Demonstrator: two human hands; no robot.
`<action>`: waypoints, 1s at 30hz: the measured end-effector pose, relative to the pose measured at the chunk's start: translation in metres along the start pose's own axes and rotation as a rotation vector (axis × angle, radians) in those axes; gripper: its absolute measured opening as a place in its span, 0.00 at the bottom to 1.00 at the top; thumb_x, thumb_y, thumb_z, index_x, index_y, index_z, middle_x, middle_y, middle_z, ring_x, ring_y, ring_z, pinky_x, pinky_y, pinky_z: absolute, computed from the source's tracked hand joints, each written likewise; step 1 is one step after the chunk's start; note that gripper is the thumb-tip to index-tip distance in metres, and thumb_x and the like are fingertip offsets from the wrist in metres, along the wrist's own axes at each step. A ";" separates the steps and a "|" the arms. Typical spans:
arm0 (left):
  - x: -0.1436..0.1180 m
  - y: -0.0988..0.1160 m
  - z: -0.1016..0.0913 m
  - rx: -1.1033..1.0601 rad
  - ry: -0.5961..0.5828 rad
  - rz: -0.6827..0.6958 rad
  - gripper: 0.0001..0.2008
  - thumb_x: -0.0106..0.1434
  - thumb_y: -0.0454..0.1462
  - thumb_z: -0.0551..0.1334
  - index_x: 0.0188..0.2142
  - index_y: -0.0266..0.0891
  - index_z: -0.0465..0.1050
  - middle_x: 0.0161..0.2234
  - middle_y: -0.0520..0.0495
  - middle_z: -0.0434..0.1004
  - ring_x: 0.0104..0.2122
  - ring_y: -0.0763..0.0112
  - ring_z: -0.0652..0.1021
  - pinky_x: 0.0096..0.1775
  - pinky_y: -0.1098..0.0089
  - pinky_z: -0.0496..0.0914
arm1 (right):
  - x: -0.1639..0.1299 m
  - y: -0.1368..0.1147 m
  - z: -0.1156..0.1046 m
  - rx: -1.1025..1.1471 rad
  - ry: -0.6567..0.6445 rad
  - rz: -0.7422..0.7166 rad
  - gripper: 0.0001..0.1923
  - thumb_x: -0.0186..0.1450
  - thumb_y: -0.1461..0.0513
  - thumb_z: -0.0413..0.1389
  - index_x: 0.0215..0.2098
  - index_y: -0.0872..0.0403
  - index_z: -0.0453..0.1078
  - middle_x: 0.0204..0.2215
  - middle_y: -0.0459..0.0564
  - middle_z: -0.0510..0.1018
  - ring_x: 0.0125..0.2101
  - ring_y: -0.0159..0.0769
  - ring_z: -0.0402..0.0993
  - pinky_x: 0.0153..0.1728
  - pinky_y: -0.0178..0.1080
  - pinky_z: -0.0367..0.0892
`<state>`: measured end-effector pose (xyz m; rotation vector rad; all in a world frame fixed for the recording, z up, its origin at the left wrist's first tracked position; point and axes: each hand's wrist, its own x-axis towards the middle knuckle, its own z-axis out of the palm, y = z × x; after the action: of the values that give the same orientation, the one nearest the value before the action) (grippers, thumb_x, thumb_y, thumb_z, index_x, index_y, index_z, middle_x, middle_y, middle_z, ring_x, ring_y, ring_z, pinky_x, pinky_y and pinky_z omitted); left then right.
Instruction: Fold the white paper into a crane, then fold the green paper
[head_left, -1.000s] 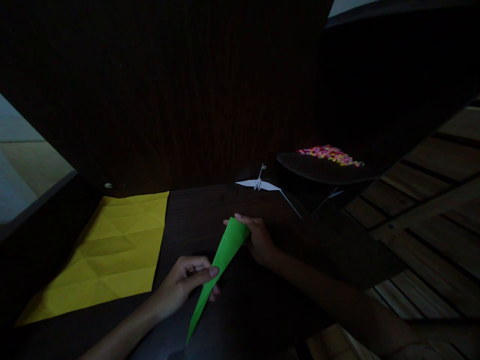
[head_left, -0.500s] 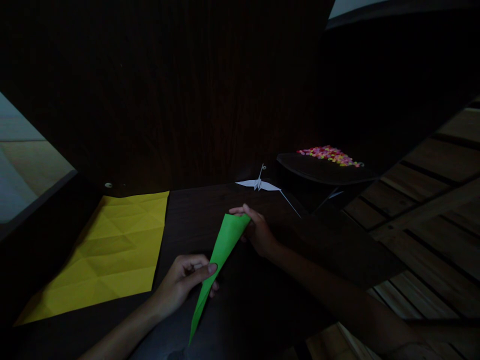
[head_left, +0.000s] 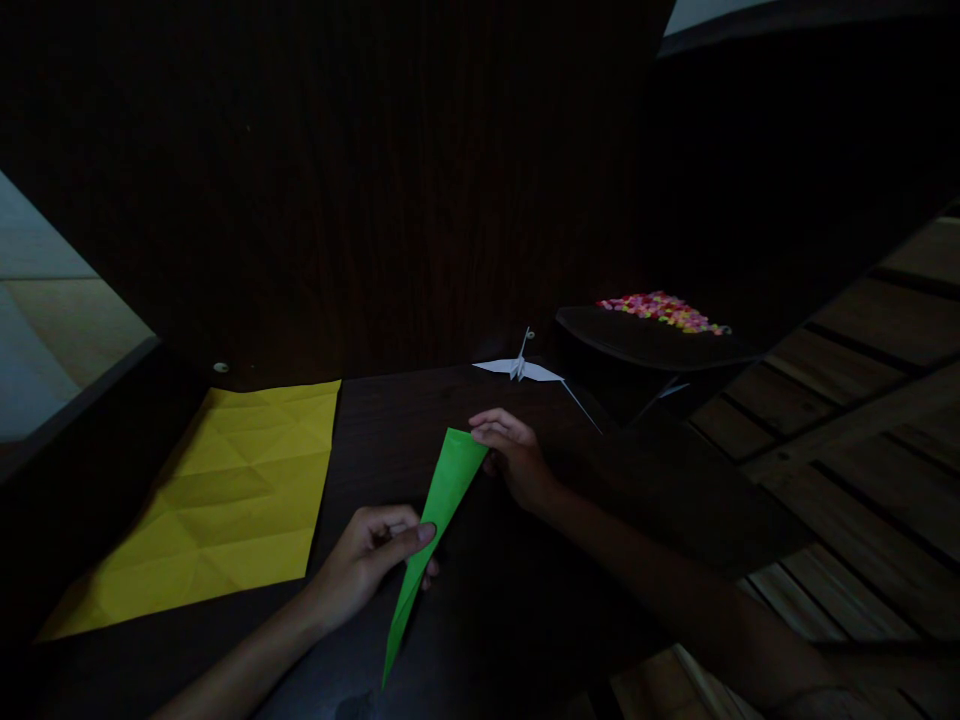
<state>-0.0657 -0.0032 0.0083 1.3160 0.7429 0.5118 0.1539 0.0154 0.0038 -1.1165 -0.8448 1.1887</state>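
A folded piece of green paper, long and narrow, tapers to a point toward me and is wider at its far end. My left hand pinches it around the middle, thumb on top and fingertips showing on the far side. At the wide end, my right hand grips the right corner between thumb and fingers. Part of that corner is hidden by the fingers. Beyond my hands, a white paper crane with spread wings rests on the dark tabletop.
To the left lies a creased yellow paper sheet. Small pink, red and yellow pieces are heaped on a dark curved shelf at the back right. A dark upright panel rises behind. Wooden slats are at the right.
My right fingers have closed over the right corner of the green paper's wide end, which looks narrower. My left hand keeps its pinch. The view has shifted very slightly.
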 end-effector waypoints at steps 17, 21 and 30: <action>0.002 0.001 -0.002 -0.003 -0.007 0.006 0.19 0.61 0.48 0.65 0.26 0.33 0.76 0.24 0.45 0.81 0.22 0.70 0.78 0.27 0.73 0.71 | -0.002 -0.011 0.002 0.320 -0.076 0.254 0.16 0.53 0.51 0.59 0.34 0.52 0.68 0.22 0.41 0.69 0.18 0.29 0.62 0.16 0.32 0.53; 0.004 -0.002 -0.003 -0.049 0.023 0.008 0.20 0.62 0.50 0.64 0.28 0.33 0.74 0.24 0.44 0.80 0.20 0.70 0.78 0.25 0.73 0.70 | -0.003 0.000 0.003 0.263 -0.248 0.170 0.22 0.56 0.43 0.57 0.33 0.52 0.63 0.24 0.42 0.71 0.14 0.28 0.62 0.13 0.32 0.51; 0.006 -0.012 -0.005 -0.167 0.003 -0.031 0.20 0.62 0.51 0.63 0.31 0.35 0.71 0.22 0.45 0.79 0.18 0.69 0.77 0.21 0.73 0.70 | -0.014 0.016 0.009 -0.167 -0.448 0.113 0.19 0.57 0.48 0.61 0.28 0.56 0.66 0.14 0.40 0.68 0.13 0.25 0.61 0.14 0.29 0.54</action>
<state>-0.0666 0.0023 -0.0048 1.1468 0.7068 0.5391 0.1378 0.0034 -0.0081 -1.0563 -1.2533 1.5153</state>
